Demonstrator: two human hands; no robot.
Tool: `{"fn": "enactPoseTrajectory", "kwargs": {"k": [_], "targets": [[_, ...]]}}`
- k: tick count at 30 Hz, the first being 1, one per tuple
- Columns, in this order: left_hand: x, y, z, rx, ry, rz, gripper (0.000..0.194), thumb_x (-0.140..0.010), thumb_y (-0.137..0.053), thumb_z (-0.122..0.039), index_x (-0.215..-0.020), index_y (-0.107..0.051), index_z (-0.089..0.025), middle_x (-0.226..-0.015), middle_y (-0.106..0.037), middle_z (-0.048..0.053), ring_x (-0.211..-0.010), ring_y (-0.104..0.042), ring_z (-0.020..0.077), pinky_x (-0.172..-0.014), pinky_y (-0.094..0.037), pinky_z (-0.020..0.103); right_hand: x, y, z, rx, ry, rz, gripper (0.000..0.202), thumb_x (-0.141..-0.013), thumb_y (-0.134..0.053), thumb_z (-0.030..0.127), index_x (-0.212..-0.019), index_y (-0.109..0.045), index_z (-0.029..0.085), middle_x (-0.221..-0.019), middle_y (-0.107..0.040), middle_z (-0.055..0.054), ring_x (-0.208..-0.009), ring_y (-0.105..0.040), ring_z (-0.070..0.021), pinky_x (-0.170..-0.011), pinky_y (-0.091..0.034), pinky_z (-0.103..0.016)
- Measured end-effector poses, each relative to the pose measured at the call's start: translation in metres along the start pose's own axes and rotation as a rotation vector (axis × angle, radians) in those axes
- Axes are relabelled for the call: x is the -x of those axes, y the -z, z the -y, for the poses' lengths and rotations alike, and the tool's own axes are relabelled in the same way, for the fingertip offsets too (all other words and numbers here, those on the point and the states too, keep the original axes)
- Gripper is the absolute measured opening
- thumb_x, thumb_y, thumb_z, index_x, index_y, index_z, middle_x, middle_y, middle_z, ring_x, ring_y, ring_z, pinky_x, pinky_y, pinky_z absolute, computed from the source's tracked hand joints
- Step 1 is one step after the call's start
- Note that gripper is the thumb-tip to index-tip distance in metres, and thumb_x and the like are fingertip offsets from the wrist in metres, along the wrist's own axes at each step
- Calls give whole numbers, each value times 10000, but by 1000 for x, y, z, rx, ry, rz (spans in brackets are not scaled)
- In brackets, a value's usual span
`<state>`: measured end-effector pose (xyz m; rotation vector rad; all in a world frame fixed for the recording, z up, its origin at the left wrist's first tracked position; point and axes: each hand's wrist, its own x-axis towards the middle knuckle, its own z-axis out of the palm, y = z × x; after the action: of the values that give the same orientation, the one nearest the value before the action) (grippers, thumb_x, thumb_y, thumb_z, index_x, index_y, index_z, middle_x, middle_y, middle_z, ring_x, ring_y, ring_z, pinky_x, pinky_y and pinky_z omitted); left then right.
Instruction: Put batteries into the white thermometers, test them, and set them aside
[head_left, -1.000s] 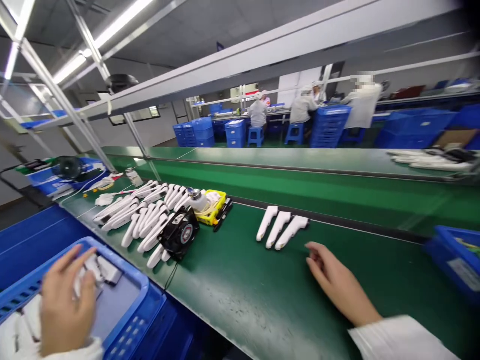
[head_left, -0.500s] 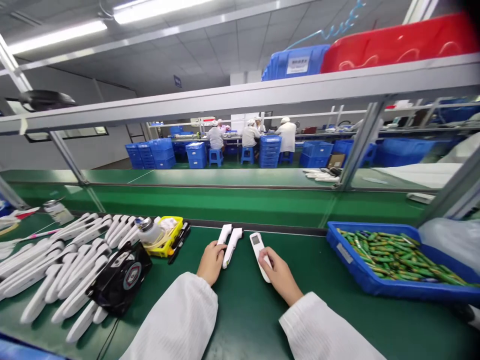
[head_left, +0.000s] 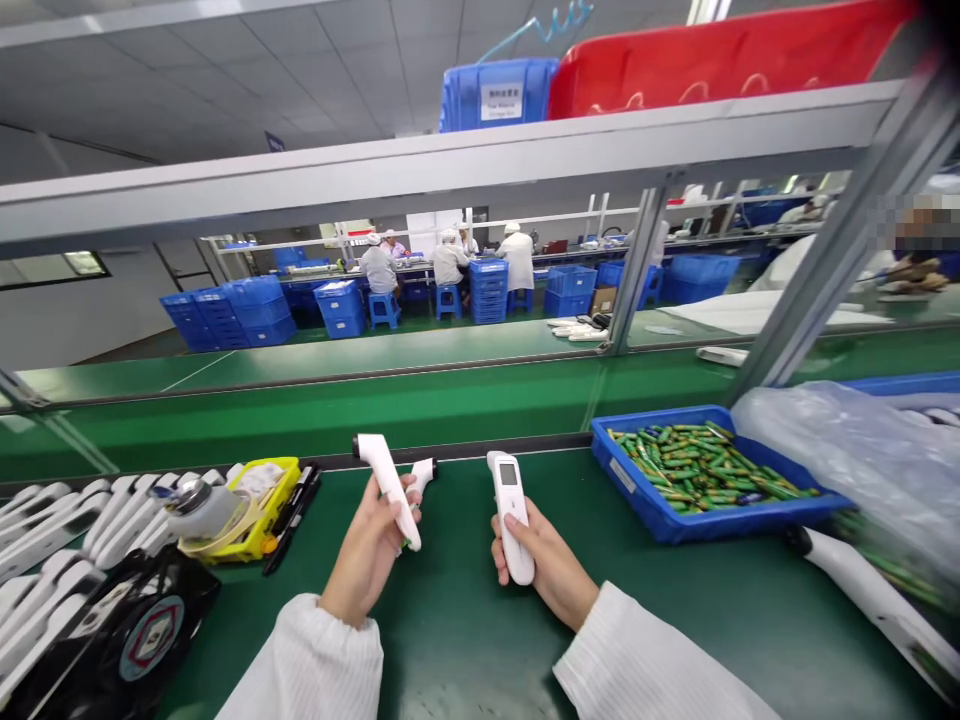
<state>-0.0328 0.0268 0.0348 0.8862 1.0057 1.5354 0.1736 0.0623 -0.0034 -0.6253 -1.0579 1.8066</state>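
My left hand (head_left: pixel 369 540) is closed around a white infrared thermometer (head_left: pixel 382 468), raised and tilted with its black-tipped head pointing left. Just behind those fingers is a second white thermometer (head_left: pixel 422 480); whether it rests on the green bench or touches the hand I cannot tell. In my right hand (head_left: pixel 553 560) another infrared thermometer (head_left: pixel 511 500) is gripped upright, its small grey display facing me and my thumb lying on its front below the screen.
To the right stands a blue tray (head_left: pixel 619 470) of green batteries, beside clear plastic bags (head_left: pixel 825 440) and another thermometer (head_left: pixel 877 595). On the left are rows of thermometers (head_left: pixel 52 520), a black fan (head_left: pixel 112 640), a metal-topped bottle (head_left: pixel 199 510), a yellow tray (head_left: pixel 281 490) and black pens (head_left: pixel 294 515).
The left hand has lifted one thermometer off the bench and turned it. The right hand has picked its thermometer up and stood it more upright. The view has swung right.
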Motion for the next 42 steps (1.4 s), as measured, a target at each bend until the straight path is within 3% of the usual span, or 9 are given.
{"fn": "enactPoseTrajectory", "kwargs": {"k": [4,7,12,19,26,32,39,42], "targets": [[19,-23,19,103,173,229,245,-798,-620,-357,-970,-599,-184,-836,-537,24,-568,-413,64,-476,-340,184,4,-4,-1,31,6,-27,335,-818,-610,464,-919,-402,222,-682,-527,56,-403,-481,-74,-301,-378,-154],[26,-26,32,64,247,279,201,-819,-604,-332,-874,-618,-139,-699,-531,15,-527,-403,64,-483,-338,193,7,-6,2,70,8,-42,321,-835,-585,462,-904,-395,212,-644,-540,55,-374,-471,-72,-271,-345,-134],[28,-21,35,-91,278,267,278,-885,-491,-373,-930,-621,-131,-656,-619,37,-536,-518,101,-539,-418,220,10,-8,4,89,-3,-39,295,-872,-537,453,-955,-423,194,-608,-551,48,-343,-444,-61,-262,-327,-119],[30,-22,35,-140,302,284,336,-866,-494,-438,-973,-593,-135,-665,-642,34,-483,-538,93,-482,-420,206,12,-11,1,121,-61,-43,307,-854,-566,460,-923,-429,193,-576,-529,65,-322,-430,-50,-249,-319,-103],[28,-26,29,-191,285,128,317,-851,-525,-429,-977,-568,-141,-766,-635,30,-549,-598,105,-537,-475,216,12,-13,0,114,-97,-90,336,-822,-590,469,-906,-404,202,-570,-550,63,-321,-453,-69,-247,-348,-124],[27,-28,29,-128,279,32,413,-859,-508,-413,-1214,-426,-217,-901,-599,29,-543,-558,107,-444,-481,225,11,-9,2,11,-257,-132,358,-790,-563,492,-906,-395,198,-500,-550,50,-285,-449,-104,-227,-333,-158],[28,-29,26,-45,321,54,397,-856,-523,-351,-1223,-455,-214,-872,-578,19,-531,-520,84,-500,-472,222,11,-8,3,-1,-288,-114,388,-796,-533,522,-946,-409,186,-498,-538,51,-284,-443,-106,-251,-357,-184],[30,-30,27,-25,284,117,585,-821,-577,-264,-1351,-330,-284,-1029,-569,44,-658,-579,118,-617,-502,260,14,-12,1,79,-201,-64,385,-783,-625,444,-974,-395,201,-554,-547,66,-311,-464,-87,-274,-339,-151]]}}
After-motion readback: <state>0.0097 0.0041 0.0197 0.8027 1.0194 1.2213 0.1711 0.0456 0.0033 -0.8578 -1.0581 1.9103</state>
